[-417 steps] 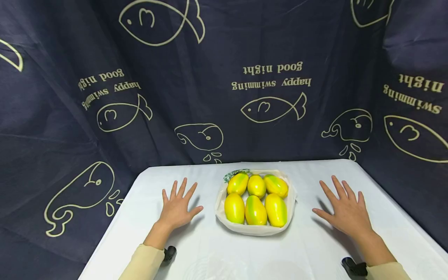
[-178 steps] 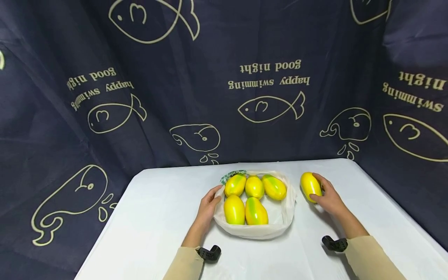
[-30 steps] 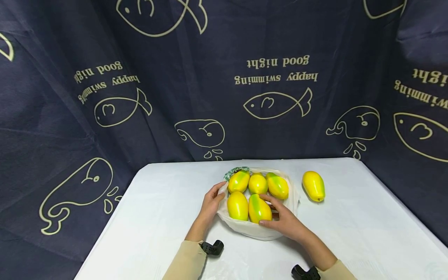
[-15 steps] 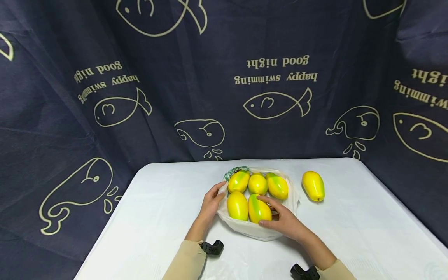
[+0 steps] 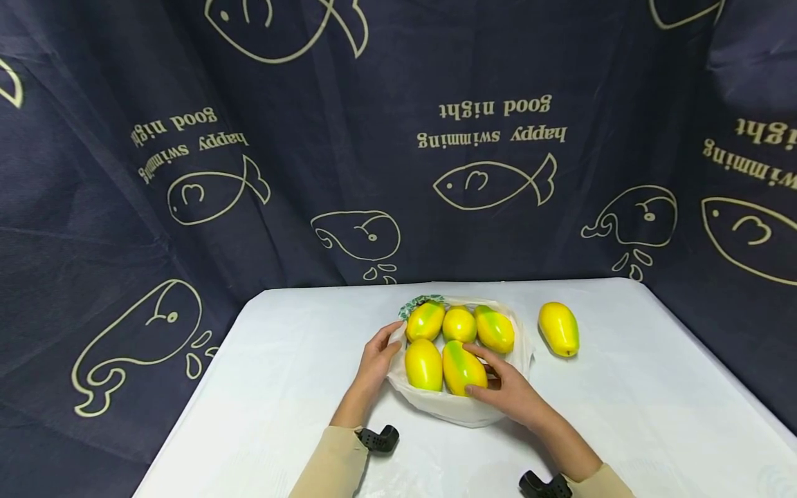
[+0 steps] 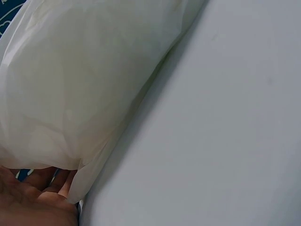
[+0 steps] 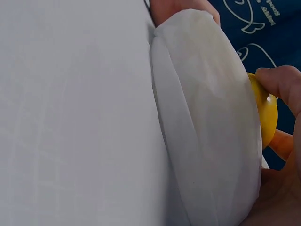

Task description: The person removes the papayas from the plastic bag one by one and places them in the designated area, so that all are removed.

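A white plastic bag (image 5: 463, 413) with its rim rolled open sits mid-table in the head view, several yellow-green mangoes inside. My left hand (image 5: 373, 360) holds the bag's left rim; the left wrist view shows its fingers (image 6: 54, 183) partly hidden by the plastic. With thumb and fingers, my right hand (image 5: 510, 391) grips the front-right mango (image 5: 463, 370). That mango (image 7: 267, 113) shows above the bag's rim in the right wrist view. Beside it is another mango (image 5: 423, 365), and three more lie in the back row, including the middle one (image 5: 459, 324).
A single mango (image 5: 559, 329) lies on the white-covered table (image 5: 635, 401), to the right of the bag. A dark blue curtain (image 5: 373, 138) with fish and whale drawings hangs behind the table's back edge.
Over the last half second, the right hand and the gripped mango shift slightly right and the mango tilts a little. Earlier, one mango was moved from the bag to the table's right. Left hand stays put.
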`<move>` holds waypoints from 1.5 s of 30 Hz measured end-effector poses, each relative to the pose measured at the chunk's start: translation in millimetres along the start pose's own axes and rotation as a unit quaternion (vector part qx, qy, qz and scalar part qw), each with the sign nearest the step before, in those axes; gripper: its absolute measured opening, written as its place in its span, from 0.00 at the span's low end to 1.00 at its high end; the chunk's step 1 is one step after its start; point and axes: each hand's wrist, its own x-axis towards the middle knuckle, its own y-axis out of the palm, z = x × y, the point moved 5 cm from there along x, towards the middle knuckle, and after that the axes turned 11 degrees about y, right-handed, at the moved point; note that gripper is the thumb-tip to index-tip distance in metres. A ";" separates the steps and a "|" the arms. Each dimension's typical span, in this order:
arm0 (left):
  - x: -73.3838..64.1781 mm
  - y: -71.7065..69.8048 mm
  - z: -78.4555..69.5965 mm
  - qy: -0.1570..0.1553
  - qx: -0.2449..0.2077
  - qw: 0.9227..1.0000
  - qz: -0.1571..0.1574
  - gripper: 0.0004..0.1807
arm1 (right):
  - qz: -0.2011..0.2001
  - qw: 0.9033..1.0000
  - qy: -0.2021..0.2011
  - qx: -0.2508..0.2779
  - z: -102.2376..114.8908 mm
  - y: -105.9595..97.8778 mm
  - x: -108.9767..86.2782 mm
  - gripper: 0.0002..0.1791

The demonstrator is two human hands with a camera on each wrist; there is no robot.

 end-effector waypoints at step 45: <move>2.3 -2.0 0.2 -0.011 0.003 1.000 -0.001 0.24 | -0.164 0.981 -0.077 0.067 18.0 -76.2 -24.0 0.35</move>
